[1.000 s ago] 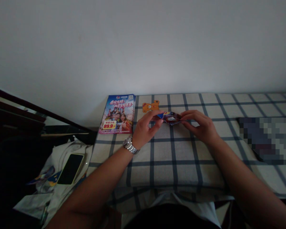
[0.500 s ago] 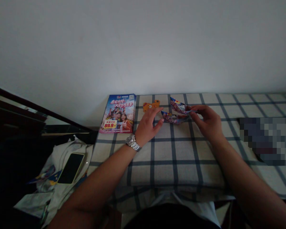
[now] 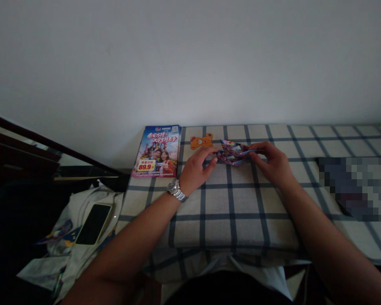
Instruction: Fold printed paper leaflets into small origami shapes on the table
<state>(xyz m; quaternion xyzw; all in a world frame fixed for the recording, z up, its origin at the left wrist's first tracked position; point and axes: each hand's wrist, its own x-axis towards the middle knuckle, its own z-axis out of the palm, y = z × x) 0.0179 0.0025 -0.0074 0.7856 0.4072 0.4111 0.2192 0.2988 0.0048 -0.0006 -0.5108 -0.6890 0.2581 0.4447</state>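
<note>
Two folded paper boats made from colourful printed paper sit together on the checked tablecloth. My left hand (image 3: 198, 167), with a silver watch at the wrist, has thumb and index finger closed around the left tip of the lower paper boat (image 3: 230, 162). Between the thumb and fingers of my right hand (image 3: 271, 163) is the right end of the upper paper boat (image 3: 230, 147). This upper boat rests against or just inside the lower one; which of these cannot be made out. My fingers hide both outer tips in part.
A stack of printed flyers (image 3: 158, 151) lies left of my hands, near the wall. Behind my left hand is an orange bear-shaped cutout (image 3: 202, 141). A blurred dark flat item (image 3: 349, 186) lies far right. Lower left, a phone (image 3: 93, 224) rests on a white bag (image 3: 78, 203).
My right hand has brought the upper paper boat down and to the left, against the lower one. The left index finger has come down closer to the lower boat's tip.
</note>
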